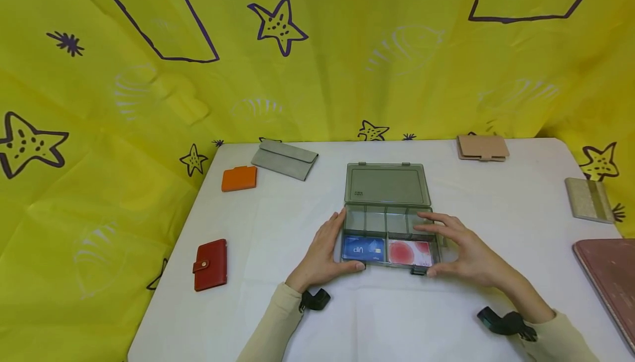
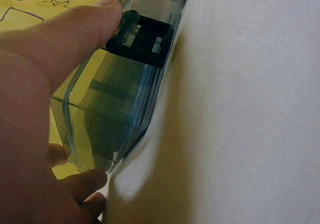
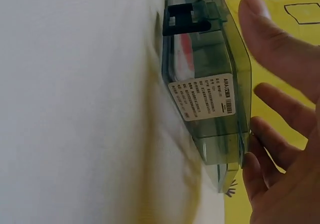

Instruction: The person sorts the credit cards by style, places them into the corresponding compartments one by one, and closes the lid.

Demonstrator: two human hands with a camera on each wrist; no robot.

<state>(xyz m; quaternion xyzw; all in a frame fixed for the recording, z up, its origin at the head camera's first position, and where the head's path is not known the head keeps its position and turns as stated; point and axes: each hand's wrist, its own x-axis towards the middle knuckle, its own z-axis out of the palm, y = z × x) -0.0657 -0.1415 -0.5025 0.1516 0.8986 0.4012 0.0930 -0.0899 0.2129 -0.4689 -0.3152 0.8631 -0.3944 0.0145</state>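
Note:
A translucent green plastic organizer box (image 1: 387,264) lies on the table with its hinged lid (image 1: 387,183) folded back. In its front left compartment lies a blue card (image 1: 358,248) marked VIP; a white card with pink shapes (image 1: 403,252) fills the front right one. The back compartments hold no cards. My left hand (image 1: 324,252) grips the box's left end, thumb at the front by a dark latch (image 2: 141,40) and fingers along the side. Spread around the right end is my right hand (image 1: 468,249), its fingers over the rim. A printed label (image 3: 205,97) shows on the box wall.
On the left of the table lie a red wallet (image 1: 210,265), an orange card holder (image 1: 239,179) and a grey flap pouch (image 1: 285,160). A tan wallet (image 1: 482,148), a beige wallet (image 1: 585,201) and a maroon notebook (image 1: 607,279) lie along the right. Behind hangs yellow cloth (image 1: 327,86).

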